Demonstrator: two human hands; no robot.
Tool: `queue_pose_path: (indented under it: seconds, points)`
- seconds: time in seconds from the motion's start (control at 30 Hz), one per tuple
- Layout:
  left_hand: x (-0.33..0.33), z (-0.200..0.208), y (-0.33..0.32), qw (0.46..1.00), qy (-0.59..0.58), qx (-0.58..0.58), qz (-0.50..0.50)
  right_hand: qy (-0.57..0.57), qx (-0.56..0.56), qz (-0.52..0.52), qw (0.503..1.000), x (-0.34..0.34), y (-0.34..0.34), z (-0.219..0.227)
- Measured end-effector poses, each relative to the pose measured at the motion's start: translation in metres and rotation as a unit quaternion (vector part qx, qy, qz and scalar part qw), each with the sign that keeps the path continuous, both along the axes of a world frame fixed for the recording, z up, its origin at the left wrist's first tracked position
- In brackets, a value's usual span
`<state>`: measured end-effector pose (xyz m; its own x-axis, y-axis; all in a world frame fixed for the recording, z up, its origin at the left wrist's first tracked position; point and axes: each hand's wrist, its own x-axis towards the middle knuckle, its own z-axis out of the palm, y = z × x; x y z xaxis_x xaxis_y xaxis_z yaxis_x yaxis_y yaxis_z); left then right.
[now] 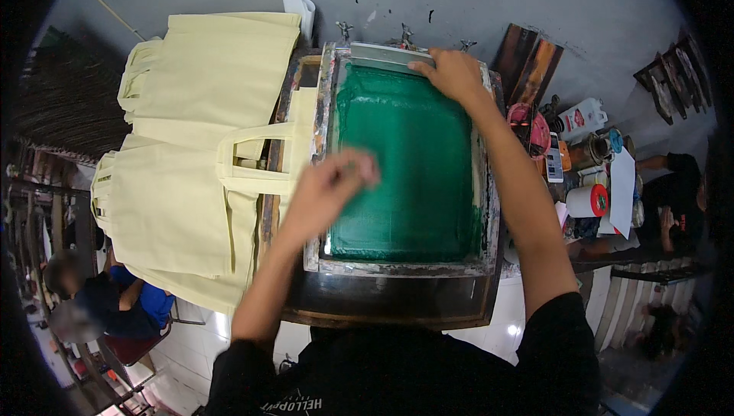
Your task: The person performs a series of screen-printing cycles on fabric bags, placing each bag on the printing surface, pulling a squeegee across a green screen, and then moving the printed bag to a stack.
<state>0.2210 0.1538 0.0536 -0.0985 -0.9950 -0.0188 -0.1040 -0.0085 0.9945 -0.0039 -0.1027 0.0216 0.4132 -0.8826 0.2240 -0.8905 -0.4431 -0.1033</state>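
Note:
A screen-printing frame (313, 251) lies in front of me, its mesh (405, 179) covered in green. At its far edge rests a pale, flat squeegee (378, 56). My right hand (459, 78) grips the squeegee's right end, thumb on the near side and fingers over the back. Above the left part of the mesh is my left hand (325, 194), smeared by motion; its fingers look curled, but I cannot make out anything in them. A cream tote bag's handles (256, 181) lie left of the frame, with cream fabric reaching under its left edge.
Stacked cream tote bags (222, 72) fill the left side. On the right stand a pink container (529, 127), a white jug (583, 116), a phone (554, 160) and several tins. Metal clamps (405, 35) line the frame's far side. Other people sit at far left and far right.

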Motion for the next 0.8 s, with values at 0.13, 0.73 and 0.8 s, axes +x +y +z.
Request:
queue_pose_path:
  seconds: [0.13, 0.73, 0.8]
  points:
    - [0.025, -0.005, -0.144, 0.855, -0.334, -0.376, 0.129, -0.005, -0.054, 0.022, 0.998, 0.015, 0.02, 0.002]
    - [0.013, -0.019, -0.081, 0.901, -0.403, -0.16, 0.003, -0.007, -0.017, 0.066, 0.998, -0.016, 0.133, -0.002]
    - [0.012, -0.016, -0.055, 0.899, -0.415, -0.141, 0.004, -0.036, -0.032, 0.089, 0.995, -0.017, 0.153, -0.005]
